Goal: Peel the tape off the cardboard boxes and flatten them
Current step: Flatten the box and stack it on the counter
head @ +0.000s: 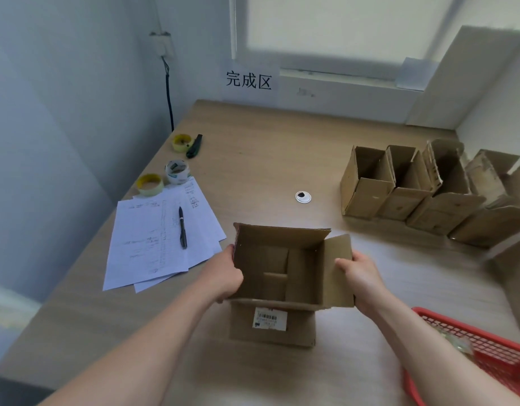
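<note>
- Standing near the front edge of the wooden table (267,136): an open cardboard box (277,276), flaps raised, barcode label (269,318) on its near wall.
- Left hand (225,278) grips the box's left wall, fingers curled round its edge.
- Right hand (359,278) holds the right flap (337,268), thumb pressed on its inner face; the other fingers are hidden behind it.
- Further open boxes (422,191) stand in a row at far right.
- Tape rolls (165,174), papers (159,235) and pen (182,228) lie at left; red basket (487,341) at near right.
</note>
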Action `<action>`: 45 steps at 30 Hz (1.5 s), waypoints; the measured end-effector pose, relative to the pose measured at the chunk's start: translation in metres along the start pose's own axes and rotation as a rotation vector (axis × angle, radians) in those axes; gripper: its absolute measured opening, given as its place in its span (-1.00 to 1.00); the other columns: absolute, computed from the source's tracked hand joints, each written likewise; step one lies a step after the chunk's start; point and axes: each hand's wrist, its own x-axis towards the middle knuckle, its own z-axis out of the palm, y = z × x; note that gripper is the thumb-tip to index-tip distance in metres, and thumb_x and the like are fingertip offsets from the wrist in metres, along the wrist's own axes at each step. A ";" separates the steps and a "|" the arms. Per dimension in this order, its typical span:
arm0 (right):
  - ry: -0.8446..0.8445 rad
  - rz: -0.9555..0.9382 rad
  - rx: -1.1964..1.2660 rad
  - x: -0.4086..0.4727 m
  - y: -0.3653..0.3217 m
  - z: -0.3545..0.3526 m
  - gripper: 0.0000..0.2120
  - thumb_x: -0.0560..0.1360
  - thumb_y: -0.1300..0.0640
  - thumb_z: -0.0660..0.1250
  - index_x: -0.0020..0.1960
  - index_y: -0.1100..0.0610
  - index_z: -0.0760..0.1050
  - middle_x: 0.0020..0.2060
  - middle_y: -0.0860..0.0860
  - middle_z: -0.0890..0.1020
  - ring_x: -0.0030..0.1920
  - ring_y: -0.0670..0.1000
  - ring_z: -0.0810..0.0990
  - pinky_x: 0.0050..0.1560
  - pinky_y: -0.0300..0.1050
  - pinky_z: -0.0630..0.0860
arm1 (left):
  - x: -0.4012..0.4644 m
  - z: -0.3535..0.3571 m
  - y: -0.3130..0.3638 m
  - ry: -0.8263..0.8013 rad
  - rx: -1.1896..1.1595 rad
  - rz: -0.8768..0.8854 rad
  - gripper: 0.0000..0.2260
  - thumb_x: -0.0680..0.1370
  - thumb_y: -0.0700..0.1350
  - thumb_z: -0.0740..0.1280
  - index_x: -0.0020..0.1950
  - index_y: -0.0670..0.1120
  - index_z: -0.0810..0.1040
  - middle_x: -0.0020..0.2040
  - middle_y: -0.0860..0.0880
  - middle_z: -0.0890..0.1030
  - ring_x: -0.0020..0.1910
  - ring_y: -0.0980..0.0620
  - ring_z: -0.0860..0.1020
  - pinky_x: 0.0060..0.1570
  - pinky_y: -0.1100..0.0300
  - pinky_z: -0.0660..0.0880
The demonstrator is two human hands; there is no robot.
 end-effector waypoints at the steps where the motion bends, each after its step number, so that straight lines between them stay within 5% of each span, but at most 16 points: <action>1: 0.049 -0.032 0.054 0.003 -0.008 -0.002 -0.79 0.57 0.28 0.22 0.04 0.05 0.58 -0.09 0.12 0.65 -0.10 0.17 0.60 -0.13 0.10 0.59 | 0.001 -0.008 0.005 0.006 -0.050 0.072 -0.52 0.53 -0.28 0.18 0.32 0.21 0.34 0.03 0.09 0.53 -0.07 -0.01 0.54 -0.32 0.16 0.59; 3: 0.149 -0.138 0.210 0.008 -0.027 -0.006 -0.73 0.52 0.35 0.22 -0.01 0.05 0.60 -0.16 0.07 0.66 -0.12 0.14 0.57 -0.08 0.09 0.57 | 0.000 -0.026 0.017 0.049 -0.099 0.230 -0.35 0.48 -0.34 0.14 0.42 0.27 0.31 0.00 0.20 0.53 -0.02 0.07 0.53 -0.27 0.31 0.48; 5: 0.176 -0.206 0.377 0.010 -0.040 -0.008 -0.67 0.49 0.36 0.19 0.06 0.06 0.61 -0.12 0.07 0.66 -0.05 0.12 0.56 -0.03 0.05 0.53 | -0.004 -0.039 0.028 0.070 -0.084 0.354 -0.22 0.46 -0.36 0.12 0.54 0.32 0.16 0.16 0.20 0.53 0.07 0.11 0.50 -0.11 0.44 0.41; 8: 0.012 -0.031 0.627 0.009 -0.025 -0.017 -0.56 0.53 -0.03 0.17 0.35 0.08 0.47 0.12 0.18 0.61 0.12 0.18 0.55 0.06 0.15 0.48 | -0.014 -0.042 0.028 0.037 0.005 0.487 -0.18 0.49 -0.42 0.13 0.58 0.28 0.09 0.46 0.10 0.38 0.39 0.10 0.37 0.35 0.30 0.32; 11: -0.128 0.244 0.636 0.004 0.012 -0.034 -0.37 0.48 -0.43 0.08 0.27 -0.01 0.50 0.09 0.18 0.69 0.13 0.24 0.61 0.05 0.23 0.49 | -0.025 -0.031 0.005 -0.057 0.087 0.514 -0.18 0.49 -0.45 0.15 0.57 0.26 0.13 0.59 0.16 0.15 0.55 0.18 0.13 0.53 0.23 0.08; 14: -0.120 0.309 0.255 0.001 0.039 -0.032 -0.54 0.55 -0.31 0.18 0.17 -0.02 0.60 -0.02 0.15 0.72 0.02 0.20 0.67 -0.09 0.08 0.56 | -0.036 -0.010 -0.023 -0.245 0.068 0.411 -0.21 0.44 -0.27 0.26 0.58 0.23 0.13 0.55 0.26 0.12 0.49 0.29 0.12 0.42 0.35 0.10; 18: -0.052 0.090 -0.074 -0.003 0.047 -0.009 -0.81 0.59 -0.06 0.31 0.03 0.01 0.62 -0.10 -0.05 0.74 -0.09 -0.03 0.71 -0.23 -0.06 0.57 | -0.037 0.000 -0.029 -0.287 -0.408 0.197 -0.16 0.32 0.22 0.40 0.54 0.21 0.13 0.37 0.21 0.42 0.27 0.34 0.42 0.06 0.36 0.42; 21: -0.061 -0.025 -0.150 -0.011 0.043 0.009 -0.90 0.54 0.03 0.39 -0.05 0.04 0.62 -0.18 -0.10 0.73 -0.15 -0.08 0.71 -0.21 -0.11 0.59 | -0.027 -0.002 -0.025 -0.203 -0.433 0.119 -0.18 0.35 0.48 0.33 0.52 0.21 0.19 0.33 0.23 0.49 0.26 0.23 0.49 0.19 0.16 0.44; 24: -0.117 -0.083 -0.198 -0.017 0.042 0.021 -0.84 0.49 0.05 0.46 -0.17 0.14 0.62 -0.18 -0.01 0.73 -0.07 -0.02 0.69 -0.11 0.01 0.60 | -0.018 -0.002 -0.035 -0.067 -0.434 0.081 -0.47 0.50 0.33 0.32 0.42 0.21 0.36 0.24 0.21 0.59 0.20 0.17 0.56 0.20 0.11 0.48; 27: -0.144 -0.110 -0.307 -0.018 0.042 0.026 -0.60 0.52 -0.10 0.39 -0.16 0.28 0.58 -0.09 0.18 0.65 0.01 0.08 0.62 0.07 0.24 0.51 | -0.014 -0.003 -0.048 -0.090 -0.610 -0.071 -0.72 0.58 0.09 0.38 0.27 0.10 0.52 0.04 0.10 0.71 0.01 0.06 0.69 -0.04 0.10 0.62; 29: -0.158 -0.119 -0.340 -0.017 0.041 0.031 -0.66 0.50 -0.16 0.36 -0.09 0.13 0.58 -0.10 0.05 0.68 0.02 0.07 0.64 0.06 0.20 0.51 | -0.014 -0.007 -0.052 -0.136 -0.718 -0.127 -0.76 0.58 -0.01 0.41 0.23 0.02 0.56 -0.02 0.04 0.73 -0.06 0.01 0.71 -0.20 0.13 0.64; 32: -0.160 -0.208 -0.313 -0.018 0.040 0.045 -0.73 0.53 -0.05 0.39 0.21 -0.15 0.45 0.13 -0.23 0.58 0.24 -0.09 0.51 0.21 -0.01 0.48 | -0.011 -0.017 -0.054 -0.130 -0.761 -0.139 -0.80 0.57 -0.12 0.43 0.18 -0.06 0.59 -0.02 -0.04 0.73 -0.07 -0.03 0.71 -0.24 0.13 0.63; 36: -0.237 -0.394 -0.535 -0.018 0.046 0.066 -0.62 0.64 -0.11 0.19 0.44 -0.19 0.40 0.48 -0.22 0.32 0.53 -0.10 0.19 0.53 -0.07 0.13 | -0.009 -0.020 -0.043 -0.177 -0.920 -0.097 -0.82 0.59 -0.27 0.34 0.18 -0.14 0.60 0.04 -0.11 0.72 -0.01 -0.09 0.70 -0.15 0.05 0.64; 39: -0.271 -0.382 -0.800 -0.014 0.055 0.074 -0.54 0.64 -0.20 0.09 0.52 -0.18 0.29 0.57 -0.17 0.13 0.60 0.00 -0.01 0.56 0.11 0.05 | -0.007 -0.007 -0.034 -0.173 -0.813 -0.099 -0.74 0.59 -0.35 0.28 0.19 -0.08 0.58 0.01 -0.04 0.72 0.00 -0.04 0.70 -0.12 0.07 0.63; 43: -0.323 -0.297 -1.061 -0.008 0.069 0.067 -0.39 0.57 -0.27 0.14 0.56 -0.24 0.05 0.61 -0.11 0.02 0.60 0.07 -0.03 0.51 0.19 0.12 | -0.001 0.007 -0.050 0.049 -0.516 -0.154 -0.71 0.51 -0.32 0.36 0.15 -0.03 0.48 0.04 0.00 0.66 0.09 -0.04 0.63 0.13 -0.01 0.57; 45: -0.347 -0.265 -1.075 -0.008 0.077 0.063 -0.34 0.52 -0.28 0.20 0.55 -0.26 0.05 0.60 -0.09 0.06 0.59 0.04 0.02 0.49 0.15 0.18 | -0.004 0.013 -0.064 0.104 -0.285 -0.137 -0.58 0.46 -0.26 0.43 0.20 0.04 0.36 0.02 0.09 0.58 0.08 0.00 0.59 0.07 0.10 0.53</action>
